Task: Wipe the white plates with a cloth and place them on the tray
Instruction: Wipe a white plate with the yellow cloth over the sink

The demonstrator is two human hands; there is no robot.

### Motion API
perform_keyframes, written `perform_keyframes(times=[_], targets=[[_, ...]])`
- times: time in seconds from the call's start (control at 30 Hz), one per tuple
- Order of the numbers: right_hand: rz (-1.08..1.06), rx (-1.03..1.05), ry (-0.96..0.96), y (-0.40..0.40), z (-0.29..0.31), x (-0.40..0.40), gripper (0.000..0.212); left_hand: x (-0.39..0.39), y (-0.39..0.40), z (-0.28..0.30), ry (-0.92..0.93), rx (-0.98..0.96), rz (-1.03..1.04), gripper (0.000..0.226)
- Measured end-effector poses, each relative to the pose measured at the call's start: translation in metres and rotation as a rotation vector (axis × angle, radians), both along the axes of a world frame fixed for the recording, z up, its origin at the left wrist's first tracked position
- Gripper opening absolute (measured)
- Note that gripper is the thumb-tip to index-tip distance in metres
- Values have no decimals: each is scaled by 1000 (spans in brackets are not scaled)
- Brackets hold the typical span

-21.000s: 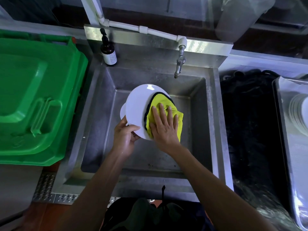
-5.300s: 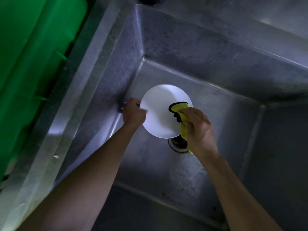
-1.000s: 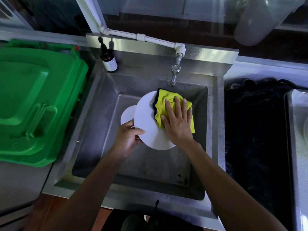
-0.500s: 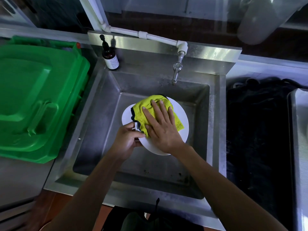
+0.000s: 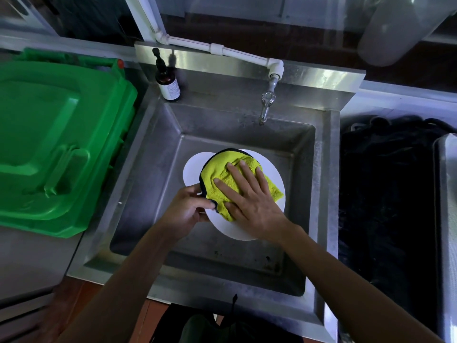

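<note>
You stand in front of a steel sink [image 5: 138,184] below a window, and I place everything from this sink. To its left lies a big green bin lid [image 5: 57,142]. To its right is a dark black mass [image 5: 385,206], and past that the edge of a metal tray [image 5: 445,219]. Above the basin you hold a white plate [image 5: 247,230], and a second white plate [image 5: 191,170] shows just behind it on the left. A yellow cloth [image 5: 223,174] covers most of the front plate. Your right hand [image 5: 249,201] presses flat on the cloth with straight fingers [image 5: 230,188]. Your left hand [image 5: 185,210] grips the left rim of the plate with curled fingers. A tap [image 5: 265,105] hangs at the back wall of the sink, and a brown bottle [image 5: 168,82] stands on its back left corner.
</note>
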State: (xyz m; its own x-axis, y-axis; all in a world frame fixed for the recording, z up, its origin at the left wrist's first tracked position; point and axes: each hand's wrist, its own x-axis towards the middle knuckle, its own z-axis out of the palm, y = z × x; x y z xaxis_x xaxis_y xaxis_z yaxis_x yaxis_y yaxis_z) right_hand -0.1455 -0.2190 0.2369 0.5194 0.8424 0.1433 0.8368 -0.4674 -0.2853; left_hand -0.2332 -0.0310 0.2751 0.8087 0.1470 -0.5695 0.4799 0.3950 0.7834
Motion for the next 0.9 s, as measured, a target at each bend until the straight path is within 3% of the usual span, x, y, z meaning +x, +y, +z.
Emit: perform_keyframes(times=[0.27,0.63,0.9], targets=[[51,-7,-44,13,13,24,55,8,2,3,5,-18,-68,46],[-358,-35,137,30,1,51,56,9,-12,-5,5,31,169,41],[-509,-33,351,15,-14,34,59,15,-11,-9,-22,65,329,41]])
